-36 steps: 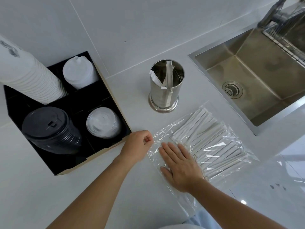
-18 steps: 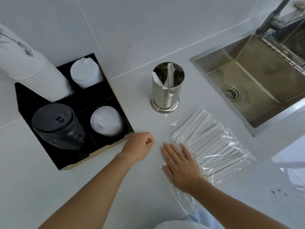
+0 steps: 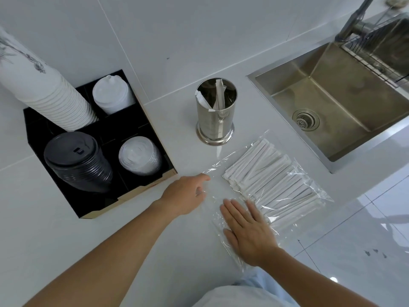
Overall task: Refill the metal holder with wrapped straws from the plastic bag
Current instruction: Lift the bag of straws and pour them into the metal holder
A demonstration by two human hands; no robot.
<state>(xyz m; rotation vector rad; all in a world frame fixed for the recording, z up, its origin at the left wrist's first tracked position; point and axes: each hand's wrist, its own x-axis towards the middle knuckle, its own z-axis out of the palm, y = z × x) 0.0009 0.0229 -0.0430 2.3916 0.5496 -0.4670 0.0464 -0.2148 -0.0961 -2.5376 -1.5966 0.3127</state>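
A shiny metal holder stands upright on the white counter with two or three wrapped straws leaning inside. In front of it lies a clear plastic bag filled with several white wrapped straws. My right hand lies flat, fingers spread, on the bag's near empty end and pins it to the counter. My left hand is at the bag's left edge, fingers curled onto the thin plastic there, index finger stretched out.
A black organizer at the left holds a tall stack of white cups, white lids, black lids and clear lids. A steel sink with a faucet is at the right.
My left hand has loosened from a fist and reached onto the bag's left edge, index finger now extended. My right hand stays flat on the bag. The view shifted slightly.
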